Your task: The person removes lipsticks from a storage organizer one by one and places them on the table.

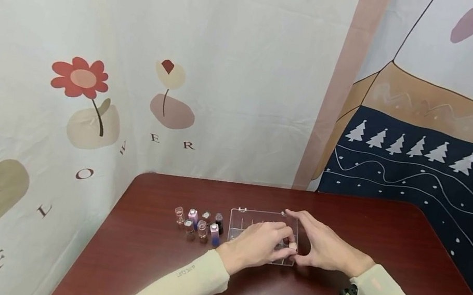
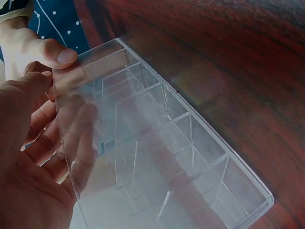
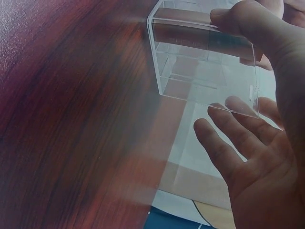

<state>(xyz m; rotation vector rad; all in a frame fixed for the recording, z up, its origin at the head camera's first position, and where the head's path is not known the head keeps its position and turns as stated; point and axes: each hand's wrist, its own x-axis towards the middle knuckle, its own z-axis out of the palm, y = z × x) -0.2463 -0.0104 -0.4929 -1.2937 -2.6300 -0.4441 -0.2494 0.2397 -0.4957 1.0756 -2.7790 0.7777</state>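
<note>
A clear plastic compartment box [image 1: 238, 222] lies on the table, its dividers showing through the plastic in the left wrist view. My left hand [image 1: 259, 241] reaches across the box from the near side. Its fingers curl at the right edge, and several show through the clear plastic [image 2: 138, 167]. My right hand [image 1: 327, 245] spans the box's right end, thumb near the front corner and fingertips toward the back corner. In the right wrist view, the right thumb [image 3: 224, 19] presses on the box wall [image 3: 190, 36], with the other fingers spread beside it.
Several small bottles and vials stand in a group left of the box, among them a purple-blue bottle [image 1: 215, 234], a clear vial [image 1: 179, 215] and a dark bottle [image 1: 219, 223]. The dark red wooden table [image 1: 141, 257] meets printed fabric [image 1: 251, 65] behind.
</note>
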